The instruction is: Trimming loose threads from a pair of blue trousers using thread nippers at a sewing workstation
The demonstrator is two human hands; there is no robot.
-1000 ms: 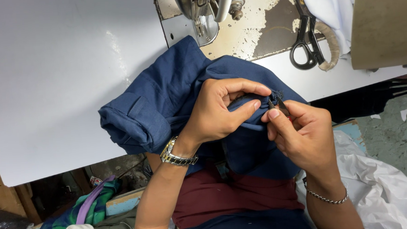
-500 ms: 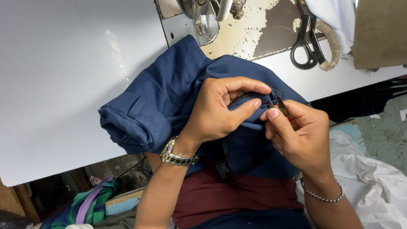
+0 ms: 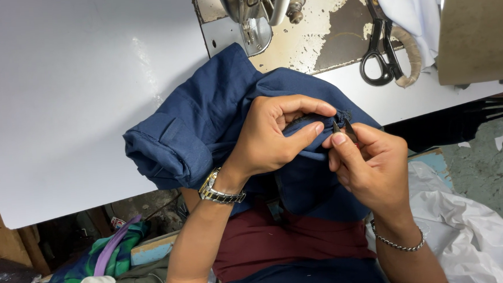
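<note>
A bunched navy blue garment [image 3: 205,126] lies over the front edge of a white sewing table [image 3: 59,82] and hangs into my lap. My left hand [image 3: 274,137], with a metal watch on its wrist, pinches a fold of the cloth between thumb and fingers. My right hand [image 3: 367,164], wearing a chain bracelet, holds a small dark thread snip [image 3: 345,128] with its tips at the pinched fold. The seam under my fingers is mostly hidden.
A sewing machine's presser foot and worn metal bed [image 3: 314,29] stand at the table's back. Black-handled scissors [image 3: 379,54] lie to the right, by white cloth [image 3: 410,1] and a brown board [image 3: 475,26]. White fabric [image 3: 474,227] and coloured scraps [image 3: 97,264] lie on the floor.
Both hands stay on the fold; my right fingers and the snip have shifted only slightly against the cloth.
</note>
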